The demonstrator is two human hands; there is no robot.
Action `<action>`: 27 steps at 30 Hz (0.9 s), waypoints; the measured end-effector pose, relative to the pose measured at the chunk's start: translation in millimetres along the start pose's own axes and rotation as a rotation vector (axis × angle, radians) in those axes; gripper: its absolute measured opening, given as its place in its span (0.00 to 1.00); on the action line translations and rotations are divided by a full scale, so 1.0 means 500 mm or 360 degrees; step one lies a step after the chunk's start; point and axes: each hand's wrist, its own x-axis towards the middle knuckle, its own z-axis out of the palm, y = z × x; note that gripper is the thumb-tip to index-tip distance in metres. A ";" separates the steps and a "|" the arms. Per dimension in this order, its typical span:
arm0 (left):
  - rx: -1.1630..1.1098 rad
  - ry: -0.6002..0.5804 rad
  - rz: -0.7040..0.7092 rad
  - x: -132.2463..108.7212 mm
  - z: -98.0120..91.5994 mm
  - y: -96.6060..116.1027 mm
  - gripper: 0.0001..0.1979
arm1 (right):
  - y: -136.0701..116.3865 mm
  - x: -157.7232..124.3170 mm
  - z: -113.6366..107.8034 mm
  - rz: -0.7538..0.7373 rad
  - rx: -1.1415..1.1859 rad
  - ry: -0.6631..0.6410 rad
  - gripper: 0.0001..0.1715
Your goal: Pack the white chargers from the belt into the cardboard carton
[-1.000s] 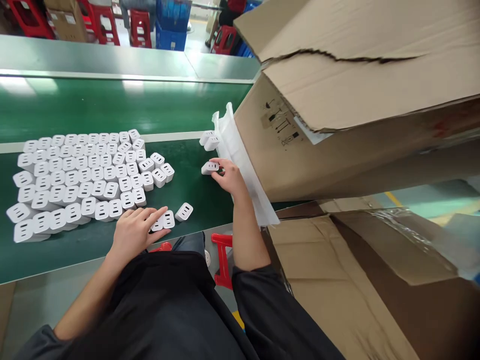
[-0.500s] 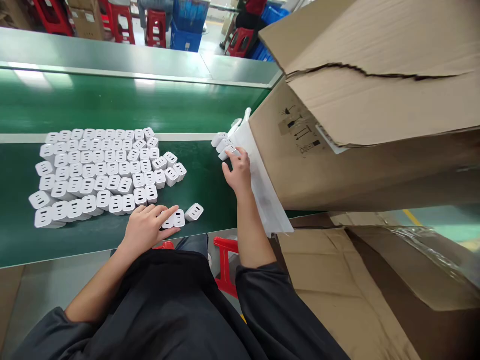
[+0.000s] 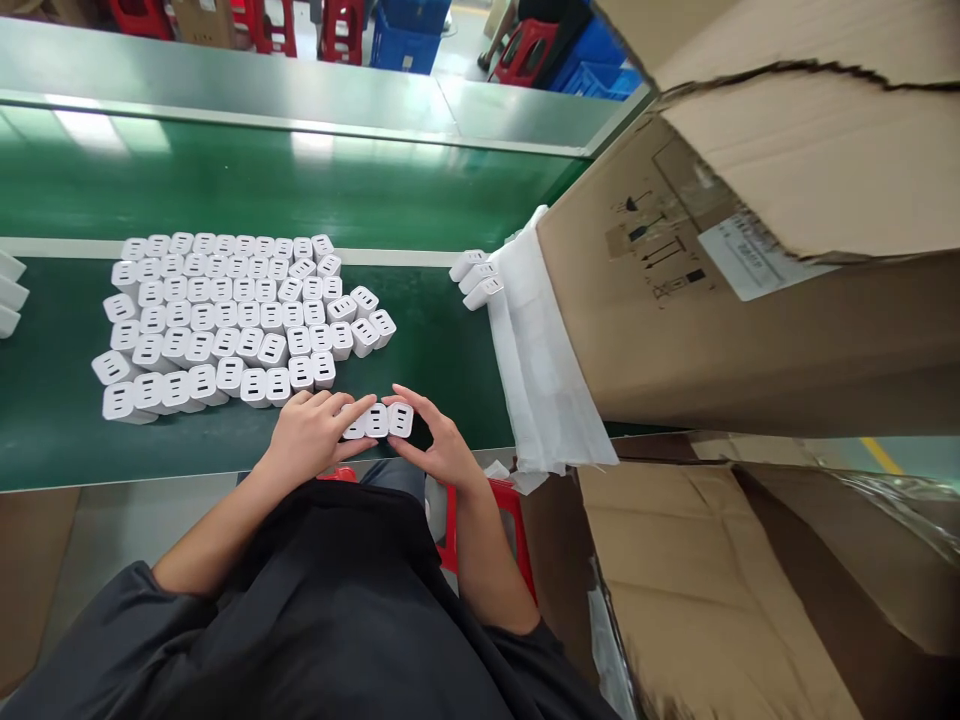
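Note:
Near the front edge of the green belt stands a short row of white USB chargers [image 3: 376, 421], slotted faces up. My left hand [image 3: 311, 436] is closed around the row's left end, thumb and forefinger along its sides and partly covering the leftmost one. At the right end, my right hand [image 3: 439, 445] pinches the last charger [image 3: 400, 421] between thumb and fingers. The chargers in the row touch side by side. Just beyond my left hand, a large block of similar white chargers [image 3: 225, 316] stands in rows, a few tilted at its edges.
Three more chargers [image 3: 477, 278] lean beside a white foam sheet [image 3: 536, 350] draped from a big cardboard box [image 3: 637, 330] at the right. Some white pieces [image 3: 9, 295] show at the left edge. An open carton [image 3: 675, 560] sits low right; a metal ledge [image 3: 300, 85] runs behind the belt [image 3: 420, 350].
My right hand has come back from the chargers by the foam sheet and closed on the loose one, now against the others in my left hand. The view has shifted right.

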 end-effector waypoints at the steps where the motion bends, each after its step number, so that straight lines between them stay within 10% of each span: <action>1: 0.0015 -0.0014 0.0014 0.000 -0.001 0.000 0.25 | 0.001 0.001 0.004 -0.0013 0.0007 -0.0012 0.36; 16: 0.0200 0.0004 0.0114 -0.001 0.001 0.002 0.26 | 0.012 0.001 0.009 0.0105 0.0229 -0.0064 0.32; 22: 0.0074 0.0353 0.0118 -0.075 -0.122 -0.015 0.27 | 0.043 -0.014 0.025 0.0295 0.0281 0.0073 0.32; 27: 0.0481 0.0606 -0.0557 -0.226 -0.236 -0.162 0.26 | 0.058 -0.011 0.026 0.0344 0.0233 0.0072 0.31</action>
